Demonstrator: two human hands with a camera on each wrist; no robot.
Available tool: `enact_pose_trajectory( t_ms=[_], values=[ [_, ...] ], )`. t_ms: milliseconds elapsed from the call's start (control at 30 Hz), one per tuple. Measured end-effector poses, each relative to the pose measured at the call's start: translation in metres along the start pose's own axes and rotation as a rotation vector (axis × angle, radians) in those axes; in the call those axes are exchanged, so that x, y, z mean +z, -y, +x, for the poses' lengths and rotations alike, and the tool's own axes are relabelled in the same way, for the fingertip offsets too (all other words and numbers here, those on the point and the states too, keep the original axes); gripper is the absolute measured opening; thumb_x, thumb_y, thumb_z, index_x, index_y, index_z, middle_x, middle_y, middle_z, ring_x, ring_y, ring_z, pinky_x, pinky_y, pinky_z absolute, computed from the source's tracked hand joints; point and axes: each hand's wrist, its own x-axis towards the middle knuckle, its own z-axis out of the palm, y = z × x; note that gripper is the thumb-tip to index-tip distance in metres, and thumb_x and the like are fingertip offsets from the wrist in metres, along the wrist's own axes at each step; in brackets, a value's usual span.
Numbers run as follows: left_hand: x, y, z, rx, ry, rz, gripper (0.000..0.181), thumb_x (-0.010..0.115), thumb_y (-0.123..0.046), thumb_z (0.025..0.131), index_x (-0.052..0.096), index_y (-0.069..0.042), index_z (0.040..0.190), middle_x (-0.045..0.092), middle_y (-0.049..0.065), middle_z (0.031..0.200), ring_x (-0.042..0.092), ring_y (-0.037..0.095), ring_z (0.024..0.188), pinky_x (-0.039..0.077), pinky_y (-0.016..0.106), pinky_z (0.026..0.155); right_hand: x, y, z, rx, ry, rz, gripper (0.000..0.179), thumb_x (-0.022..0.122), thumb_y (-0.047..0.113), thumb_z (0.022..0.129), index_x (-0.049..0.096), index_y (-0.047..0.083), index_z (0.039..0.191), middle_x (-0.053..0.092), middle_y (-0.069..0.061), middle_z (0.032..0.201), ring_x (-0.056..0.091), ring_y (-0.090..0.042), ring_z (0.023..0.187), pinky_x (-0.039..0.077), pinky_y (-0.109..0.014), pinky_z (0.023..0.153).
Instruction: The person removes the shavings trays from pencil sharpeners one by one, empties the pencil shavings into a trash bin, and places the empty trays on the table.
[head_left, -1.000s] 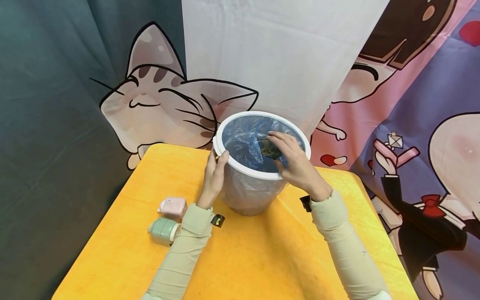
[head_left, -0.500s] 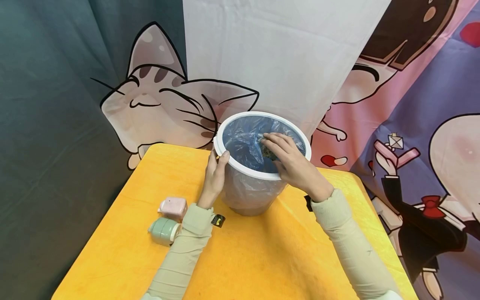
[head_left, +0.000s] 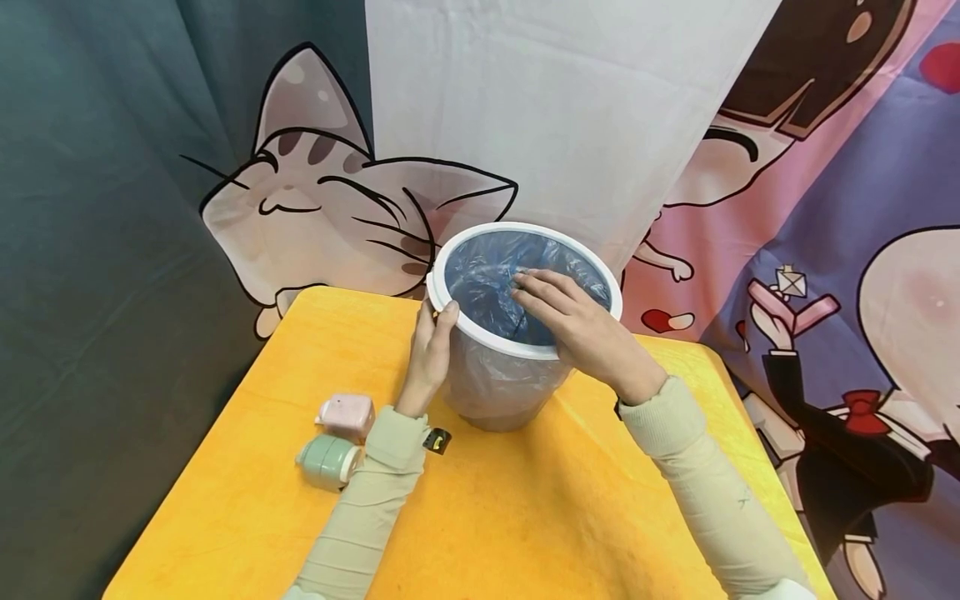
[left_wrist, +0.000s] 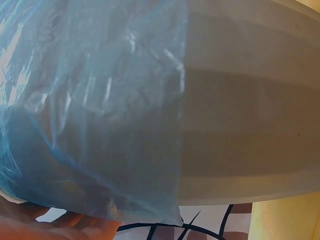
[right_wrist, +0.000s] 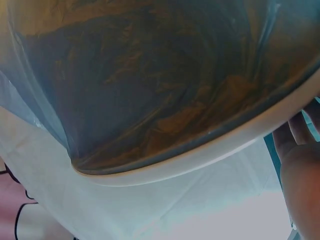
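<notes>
A round trash bin (head_left: 498,392) with a white rim and a blue plastic liner (head_left: 480,304) stands upright at the back of the table. My left hand (head_left: 429,357) grips the bin's near left rim, thumb over the edge and fingers against the outside; in the left wrist view its fingers (left_wrist: 85,227) touch the film-covered wall. Over the bin's mouth, my right hand (head_left: 581,325) reaches in from the right, back upward. Its thumb and whatever lies under the palm are hidden. At the right edge of the right wrist view, part of a hand (right_wrist: 302,185) shows beside the rim.
Left of the left forearm, a small pink container (head_left: 348,415) and a green container with a white end (head_left: 328,462) lie side by side on the yellow table cover (head_left: 480,517). A printed curtain (head_left: 570,108) hangs close behind the bin.
My right hand has turned more palm-down and shifted slightly left. The dark, mottled greenish piece between its fingers and thumb has passed out of sight. The left hand and bin stay put.
</notes>
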Motion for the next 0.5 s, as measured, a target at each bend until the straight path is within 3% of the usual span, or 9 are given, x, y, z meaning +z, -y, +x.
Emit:
enact_pose_trajectory(
  t_ms=[267, 500],
  values=[
    [0.001, 0.002, 0.001, 0.002, 0.004, -0.004, 0.062, 0.043, -0.026, 0.093, 0.018, -0.007, 0.147, 0.027, 0.014, 0.147, 0.03, 0.02, 0.131, 0.022, 0.035, 0.11, -0.002, 0.003, 0.0, -0.03, 0.018, -0.065, 0.047, 0.054, -0.01, 0.083, 0.053, 0.003, 0.128, 0.048, -0.012, 0.135, 0.036, -0.027, 0.129, 0.028, -0.039, 0.107],
    [0.001, 0.031, 0.01, -0.026, 0.003, -0.012, 0.063, 0.045, -0.035, 0.093, 0.019, -0.017, 0.147, 0.027, 0.006, 0.148, 0.03, 0.016, 0.131, 0.021, 0.034, 0.11, -0.004, 0.004, 0.002, -0.101, 0.058, -0.129, 0.041, 0.052, -0.008, 0.086, 0.055, 0.002, 0.125, 0.047, -0.011, 0.136, 0.037, -0.027, 0.129, 0.03, -0.038, 0.106]
  ],
)
